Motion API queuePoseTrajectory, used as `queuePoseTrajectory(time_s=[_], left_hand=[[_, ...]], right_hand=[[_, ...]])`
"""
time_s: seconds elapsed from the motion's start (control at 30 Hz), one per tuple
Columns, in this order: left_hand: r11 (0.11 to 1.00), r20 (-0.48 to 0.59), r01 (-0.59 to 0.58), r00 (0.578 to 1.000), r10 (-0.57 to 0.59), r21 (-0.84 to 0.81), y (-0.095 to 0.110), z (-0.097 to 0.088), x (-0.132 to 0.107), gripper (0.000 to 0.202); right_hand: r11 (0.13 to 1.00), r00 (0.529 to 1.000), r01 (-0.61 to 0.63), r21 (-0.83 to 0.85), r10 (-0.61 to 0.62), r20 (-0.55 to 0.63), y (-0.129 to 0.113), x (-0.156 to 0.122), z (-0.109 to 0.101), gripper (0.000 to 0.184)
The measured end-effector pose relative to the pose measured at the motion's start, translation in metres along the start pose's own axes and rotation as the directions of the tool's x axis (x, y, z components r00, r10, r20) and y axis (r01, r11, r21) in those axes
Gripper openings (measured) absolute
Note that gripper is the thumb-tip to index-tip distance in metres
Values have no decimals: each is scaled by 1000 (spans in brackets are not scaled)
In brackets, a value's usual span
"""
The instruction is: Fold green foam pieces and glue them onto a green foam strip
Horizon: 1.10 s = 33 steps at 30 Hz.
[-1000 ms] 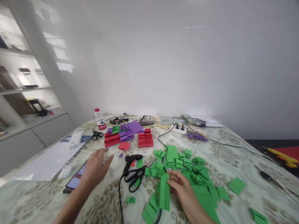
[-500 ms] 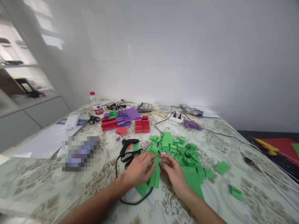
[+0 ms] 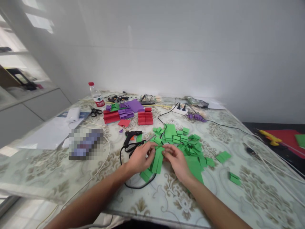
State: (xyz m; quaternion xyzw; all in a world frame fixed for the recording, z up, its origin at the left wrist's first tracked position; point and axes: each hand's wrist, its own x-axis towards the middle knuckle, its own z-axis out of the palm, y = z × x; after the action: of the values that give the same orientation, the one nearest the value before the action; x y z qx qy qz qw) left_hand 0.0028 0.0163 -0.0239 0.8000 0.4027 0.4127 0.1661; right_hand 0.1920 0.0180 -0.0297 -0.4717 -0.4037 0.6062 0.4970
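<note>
A long green paper strip (image 3: 157, 161) with a fold line down its length is pinched at its far end between both hands. My left hand (image 3: 142, 156) grips its left side, thumb and fingers closed. My right hand (image 3: 175, 159) pinches the right edge with thumb and forefinger. Just beyond lie many small folded green paper pieces (image 3: 188, 141), and a larger green sheet (image 3: 194, 167) sits partly under my right wrist. Left of my left hand are a black glue gun (image 3: 130, 136) and black-handled scissors (image 3: 133, 146), partly hidden by that hand.
Red folded paper (image 3: 145, 117) and purple folded paper (image 3: 126, 113) lie farther back, beside a bottle (image 3: 98, 98). A white power strip (image 3: 179, 110) trails black cords. At left are a white power bank (image 3: 73, 114) and a pixelated object (image 3: 87, 143); a yellow glue gun (image 3: 270, 137) lies far right.
The camera view has tilted down, so the table sits higher and its front edge shows. Both hands keep hold of the green strip with only slight finger movement.
</note>
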Motion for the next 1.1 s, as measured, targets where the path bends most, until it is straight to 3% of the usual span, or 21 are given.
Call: queuePoseTrajectory(time_s=[1.1], left_hand=[[999,36,-8,999,6,36,5,-2,1,15]], right_hand=[[1000,1000,10,0,-10,1,-3,-1,0,37]])
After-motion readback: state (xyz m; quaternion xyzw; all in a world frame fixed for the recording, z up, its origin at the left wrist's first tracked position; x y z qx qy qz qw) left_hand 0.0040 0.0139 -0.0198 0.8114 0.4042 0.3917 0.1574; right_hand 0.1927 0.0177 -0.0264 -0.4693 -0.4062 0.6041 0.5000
